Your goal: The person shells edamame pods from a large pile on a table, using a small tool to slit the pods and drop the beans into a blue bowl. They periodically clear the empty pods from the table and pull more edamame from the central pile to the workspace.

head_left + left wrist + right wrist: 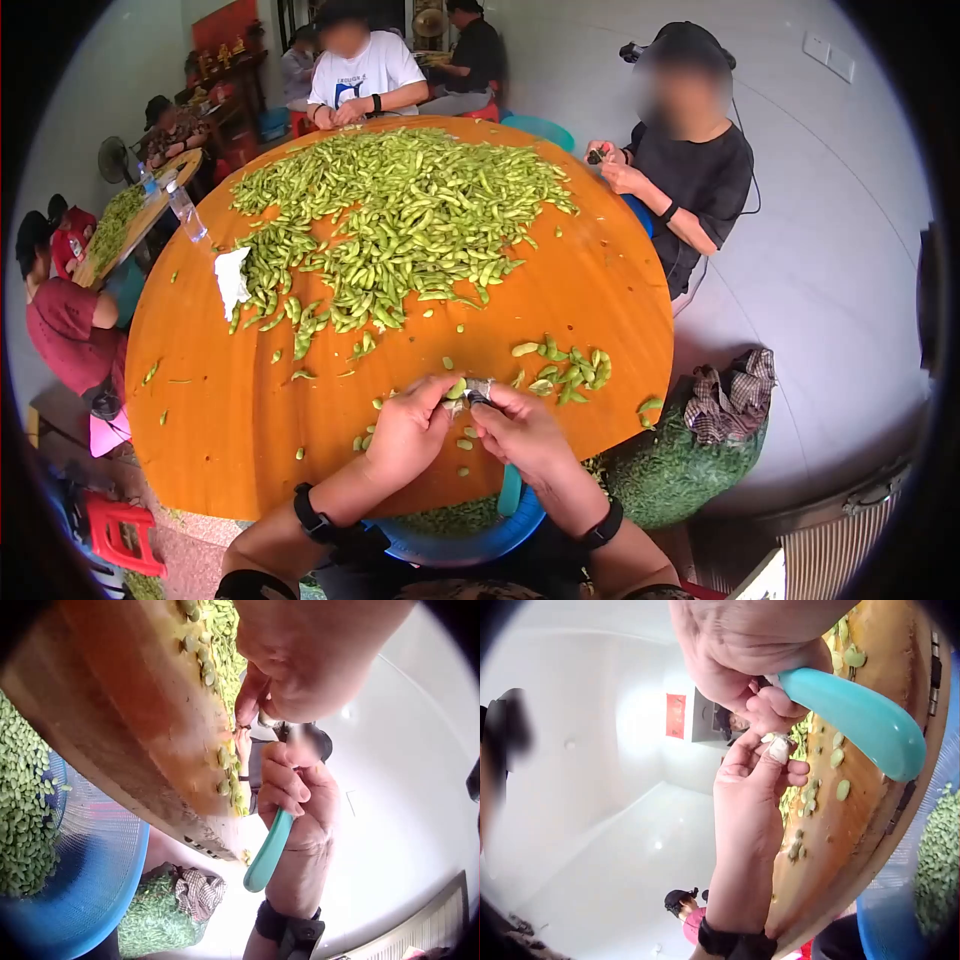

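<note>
We are pinching a green pod (457,388) between the fingertips of both hands, just above the near edge of the tabletop (230,430). The left hand (405,432) is curling its fingers and thumb onto the pod from the left side. The right hand (522,432) is closing round a teal-handled tool (510,490), and its fingertips are meeting the pod from the right. The handle is sticking out below the palm toward us. The fingers are hiding the working end, so we cannot tell its form. In the right wrist view, a pale wrap is covering one left fingertip.

Directly below both hands, under the tabletop edge, a blue basket (480,548) is holding shelled green beans. Loose beans (465,443) are lying on the tabletop between and just beside the hands.

Just beyond the right hand, a small cluster of pods (570,368) is lying apart from the main supply. To the right of that hand, off the tabletop, a sack of pods (680,470) is standing on the floor, with a checked cloth (735,392) lying on top.

Farther beyond the hands, a large heap of pods (400,215) is covering the middle and far part of the tabletop. A white tissue (232,280) is lying at its left edge. At the far rim, a person in a white shirt (365,70) is sitting opposite us, and a person in a black shirt (700,170) is sitting beyond and right of the right hand.
</note>
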